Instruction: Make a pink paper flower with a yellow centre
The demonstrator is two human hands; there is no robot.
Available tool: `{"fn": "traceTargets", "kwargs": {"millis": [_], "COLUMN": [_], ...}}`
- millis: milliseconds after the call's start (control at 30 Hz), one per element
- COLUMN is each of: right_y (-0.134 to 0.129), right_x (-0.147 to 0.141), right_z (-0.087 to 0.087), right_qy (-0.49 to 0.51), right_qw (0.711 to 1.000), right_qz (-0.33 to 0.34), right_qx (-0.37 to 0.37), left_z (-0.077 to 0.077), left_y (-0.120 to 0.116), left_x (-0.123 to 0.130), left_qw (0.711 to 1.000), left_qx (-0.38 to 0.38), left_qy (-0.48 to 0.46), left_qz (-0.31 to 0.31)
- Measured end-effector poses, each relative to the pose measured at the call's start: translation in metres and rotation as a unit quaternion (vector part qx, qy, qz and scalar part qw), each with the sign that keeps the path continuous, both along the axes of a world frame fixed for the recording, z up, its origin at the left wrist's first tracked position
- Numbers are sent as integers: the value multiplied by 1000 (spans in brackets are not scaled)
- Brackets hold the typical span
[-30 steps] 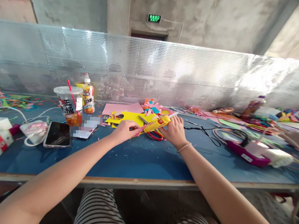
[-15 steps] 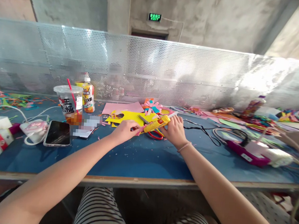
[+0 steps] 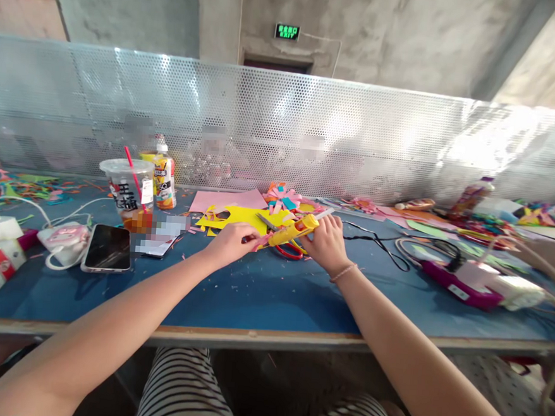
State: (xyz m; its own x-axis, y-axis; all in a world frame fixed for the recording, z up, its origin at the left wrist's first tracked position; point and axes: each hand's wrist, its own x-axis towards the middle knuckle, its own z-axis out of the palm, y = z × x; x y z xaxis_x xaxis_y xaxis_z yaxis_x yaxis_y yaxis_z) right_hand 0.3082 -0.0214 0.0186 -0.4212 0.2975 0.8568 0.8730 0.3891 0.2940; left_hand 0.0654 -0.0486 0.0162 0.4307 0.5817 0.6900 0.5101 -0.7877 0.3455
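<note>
A yellow glue gun (image 3: 288, 233) points left above the table, its nozzle end close to a small pink paper piece (image 3: 262, 240). My left hand (image 3: 235, 244) pinches that pink piece. My right hand (image 3: 326, 240) is wrapped round the glue gun's handle, and a whitish stick (image 3: 325, 212) juts out behind the gun. Beneath the gun lie scissors (image 3: 289, 252) with red handles, partly hidden. A cut yellow sheet (image 3: 243, 219) lies under the scissors' blades. Behind it are a pink sheet (image 3: 229, 199) and a multicoloured paper flower (image 3: 282, 199).
At the left are a phone (image 3: 108, 248), a lidded cup (image 3: 127, 191) and a bottle (image 3: 164, 178). A black cable (image 3: 380, 240) and a purple power strip (image 3: 462, 287) lie at the right. Another person's hand (image 3: 543, 255) is at the right edge.
The glue gun and my right hand have shifted very slightly to the right. At the right edge, the other person's arm has moved.
</note>
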Motion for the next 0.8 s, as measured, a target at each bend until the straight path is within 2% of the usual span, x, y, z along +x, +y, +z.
{"fn": "traceTargets", "kwargs": {"millis": [200,400,567,700,800], "right_y": [1,6,9,9,8], "right_x": [3,6,11,12,11], "right_z": [1,-1,1,1,-1], "right_qy": [31,95,159,161,149], "right_qw": [999,994,984,985,987], "right_qz": [-18,-45,-71,-62,-53], "right_qx": [4,6,24,24,19], "left_z": [2,7,3,3,3], "left_y": [1,6,19,20,17], "left_x": [-3,-9,-16,-18,-17], "left_qw": [1000,993,987,984,984], "left_qx": [2,-67,-68,-73,-76], "left_qy": [-3,-93,-132,-130,-132], "left_qz": [24,31,68,95,93]}}
